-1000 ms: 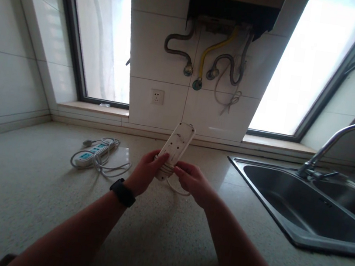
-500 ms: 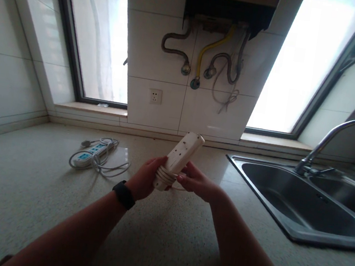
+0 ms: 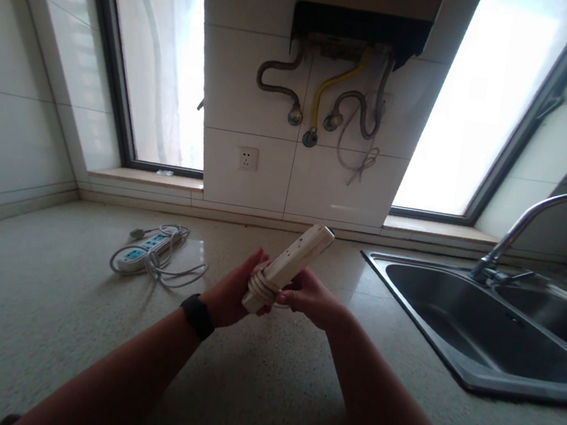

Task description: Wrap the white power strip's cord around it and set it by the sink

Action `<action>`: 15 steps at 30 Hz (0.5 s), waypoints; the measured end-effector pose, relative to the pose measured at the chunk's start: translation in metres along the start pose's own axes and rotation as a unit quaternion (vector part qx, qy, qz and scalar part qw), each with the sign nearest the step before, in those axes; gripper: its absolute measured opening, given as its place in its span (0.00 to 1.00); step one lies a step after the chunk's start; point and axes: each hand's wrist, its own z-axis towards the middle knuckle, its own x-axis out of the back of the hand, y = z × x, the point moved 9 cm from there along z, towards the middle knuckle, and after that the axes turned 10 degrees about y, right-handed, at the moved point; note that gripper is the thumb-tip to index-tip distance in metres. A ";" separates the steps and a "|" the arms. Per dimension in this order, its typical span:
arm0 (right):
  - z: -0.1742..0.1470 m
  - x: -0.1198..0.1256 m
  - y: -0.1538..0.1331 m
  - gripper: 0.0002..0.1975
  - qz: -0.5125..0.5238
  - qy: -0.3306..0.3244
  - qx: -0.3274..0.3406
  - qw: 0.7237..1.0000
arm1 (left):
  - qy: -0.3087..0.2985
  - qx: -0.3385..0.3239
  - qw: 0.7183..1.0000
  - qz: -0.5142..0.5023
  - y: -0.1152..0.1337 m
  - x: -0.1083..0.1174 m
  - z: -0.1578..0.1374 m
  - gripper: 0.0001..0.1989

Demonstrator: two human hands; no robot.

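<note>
A white power strip (image 3: 294,259) is held up at a slant above the counter, its far end pointing up and right. Several turns of its white cord (image 3: 261,285) wrap around the lower end. My left hand (image 3: 233,293) is closed around that lower end, and a black watch sits on the wrist. On the other side, my right hand (image 3: 309,298) pinches the cord close to the strip; its other fingers are partly hidden behind the strip. A second power strip (image 3: 143,253) with blue socket faces lies on the counter to the left, its grey-white cord looped loosely over it.
A speckled stone counter (image 3: 259,385) spans the view. At the right, a steel double sink (image 3: 451,373) with a curved faucet (image 3: 518,228) is set into it. A wall socket (image 3: 247,159) and pipes (image 3: 317,101) under a heater are on the tiled back wall, between two windows.
The held power strip has turned, showing more of its side edge, and sits slightly lower. My right fingers have closed in on the cord. The camera view has tilted up a little.
</note>
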 end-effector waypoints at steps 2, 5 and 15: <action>0.003 0.004 0.002 0.30 -0.002 0.029 0.005 1.000 | 0.043 -0.022 0.999 0.017 0.004 0.009 0.002 0.35; 0.008 0.024 0.009 0.29 -0.004 0.130 -0.008 0.991 | 0.075 -0.115 0.987 0.080 0.015 0.017 0.003 0.35; 0.010 0.032 0.018 0.32 0.081 0.244 -0.037 0.966 | 0.179 -0.405 0.744 0.500 0.043 0.012 -0.014 0.30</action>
